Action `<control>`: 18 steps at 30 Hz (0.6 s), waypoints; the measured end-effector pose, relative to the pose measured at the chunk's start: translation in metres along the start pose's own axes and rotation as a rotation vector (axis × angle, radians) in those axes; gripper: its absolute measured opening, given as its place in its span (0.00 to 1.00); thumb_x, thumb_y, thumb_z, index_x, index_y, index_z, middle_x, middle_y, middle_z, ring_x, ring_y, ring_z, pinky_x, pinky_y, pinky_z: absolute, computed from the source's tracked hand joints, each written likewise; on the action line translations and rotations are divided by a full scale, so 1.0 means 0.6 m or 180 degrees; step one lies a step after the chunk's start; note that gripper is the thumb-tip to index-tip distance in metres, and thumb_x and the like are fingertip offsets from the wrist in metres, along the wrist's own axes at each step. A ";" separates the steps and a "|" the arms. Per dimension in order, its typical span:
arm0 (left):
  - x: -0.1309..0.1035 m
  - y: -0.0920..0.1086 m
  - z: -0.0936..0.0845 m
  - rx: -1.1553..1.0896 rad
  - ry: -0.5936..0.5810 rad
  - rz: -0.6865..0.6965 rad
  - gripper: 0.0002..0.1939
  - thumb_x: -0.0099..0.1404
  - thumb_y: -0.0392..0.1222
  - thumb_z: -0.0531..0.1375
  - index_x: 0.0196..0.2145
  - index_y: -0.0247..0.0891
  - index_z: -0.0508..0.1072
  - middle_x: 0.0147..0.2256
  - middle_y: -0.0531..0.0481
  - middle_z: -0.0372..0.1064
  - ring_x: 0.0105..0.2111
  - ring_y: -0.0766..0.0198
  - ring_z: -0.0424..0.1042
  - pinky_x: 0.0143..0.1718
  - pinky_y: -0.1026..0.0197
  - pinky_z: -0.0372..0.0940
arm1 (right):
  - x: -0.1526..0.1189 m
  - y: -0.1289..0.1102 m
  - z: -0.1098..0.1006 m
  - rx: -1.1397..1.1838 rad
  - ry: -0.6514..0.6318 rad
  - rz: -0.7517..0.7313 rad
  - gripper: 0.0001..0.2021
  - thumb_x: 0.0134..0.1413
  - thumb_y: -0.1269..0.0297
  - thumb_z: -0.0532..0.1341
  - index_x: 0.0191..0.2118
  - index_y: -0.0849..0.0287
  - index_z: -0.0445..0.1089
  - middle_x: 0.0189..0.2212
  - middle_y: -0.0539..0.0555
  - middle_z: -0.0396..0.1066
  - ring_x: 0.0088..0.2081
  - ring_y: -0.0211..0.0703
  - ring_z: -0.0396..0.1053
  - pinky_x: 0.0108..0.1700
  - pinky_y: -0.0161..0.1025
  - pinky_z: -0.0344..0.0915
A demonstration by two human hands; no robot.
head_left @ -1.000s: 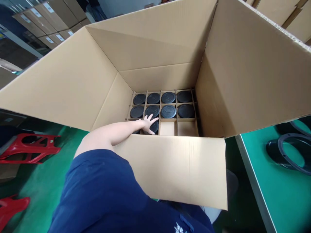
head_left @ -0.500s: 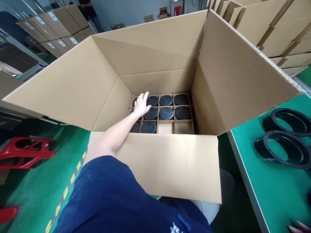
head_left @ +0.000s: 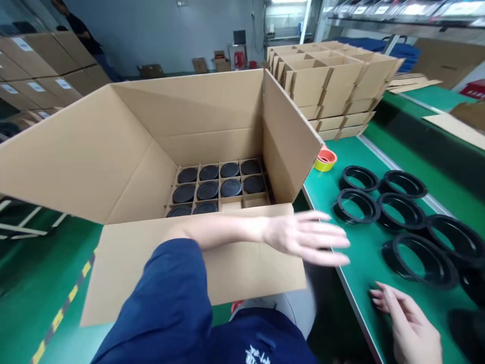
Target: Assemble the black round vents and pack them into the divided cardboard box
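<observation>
My left hand [head_left: 305,237] is stretched out flat, fingers apart and empty, over the front flap and the edge of the green table. Below it to the right, my right hand [head_left: 409,321] hovers over the table with loosely curled fingers and nothing visible in it. Nearest to it is a black flanged ring [head_left: 401,275], one of several on the table. The open cardboard box [head_left: 197,106] holds a divider grid with round black-topped pieces [head_left: 207,190] in its cells. Two front-row cells [head_left: 231,206] show bare cardboard. The flap and my left arm partly cover the front row.
A roll of yellow tape [head_left: 325,160] lies beyond the rings on the green table [head_left: 364,268]. Stacked cardboard dividers [head_left: 333,86] stand behind it. Closed cartons [head_left: 41,71] are piled at the far left, with a person [head_left: 81,33] beside them.
My left hand has left the pieces in the box and swung right toward the table. My right hand has come further into view. The view has turned right, showing more rings.
</observation>
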State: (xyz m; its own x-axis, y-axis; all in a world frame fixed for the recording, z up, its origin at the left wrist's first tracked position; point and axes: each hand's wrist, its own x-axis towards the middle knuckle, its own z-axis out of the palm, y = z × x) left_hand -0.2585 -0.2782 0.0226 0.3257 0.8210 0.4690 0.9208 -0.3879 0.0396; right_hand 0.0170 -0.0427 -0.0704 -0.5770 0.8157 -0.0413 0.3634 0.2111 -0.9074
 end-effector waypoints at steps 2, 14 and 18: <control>0.080 0.022 0.058 -0.0240 -0.0376 0.0638 0.23 0.79 0.46 0.43 0.60 0.59 0.72 0.65 0.57 0.62 0.66 0.65 0.60 0.71 0.58 0.54 | -0.003 0.003 -0.018 0.0103 -0.0025 0.0011 0.29 0.46 0.36 0.69 0.43 0.57 0.79 0.40 0.58 0.79 0.39 0.53 0.77 0.42 0.43 0.76; 0.293 0.139 0.290 -0.0666 -0.0329 0.1836 0.20 0.72 0.32 0.50 0.59 0.34 0.68 0.44 0.41 0.76 0.38 0.56 0.76 0.36 0.54 0.74 | -0.085 0.049 -0.316 0.1331 0.2338 -0.0009 0.23 0.45 0.43 0.72 0.34 0.60 0.77 0.27 0.56 0.76 0.27 0.41 0.70 0.30 0.38 0.68; 0.337 0.167 0.334 -0.1032 -0.0171 0.1767 0.22 0.74 0.35 0.49 0.62 0.44 0.67 0.46 0.43 0.76 0.41 0.54 0.77 0.40 0.52 0.76 | -0.085 0.130 -0.521 0.1821 0.3589 0.0256 0.14 0.59 0.55 0.67 0.34 0.63 0.74 0.26 0.52 0.72 0.26 0.34 0.66 0.28 0.32 0.64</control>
State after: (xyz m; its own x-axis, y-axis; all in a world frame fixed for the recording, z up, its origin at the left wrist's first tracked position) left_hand -0.0575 -0.0673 -0.0556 0.7530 0.4782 0.4520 0.5034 -0.8610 0.0723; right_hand 0.3036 0.1006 -0.0083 0.4758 0.8793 0.0179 -0.1613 0.1072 -0.9811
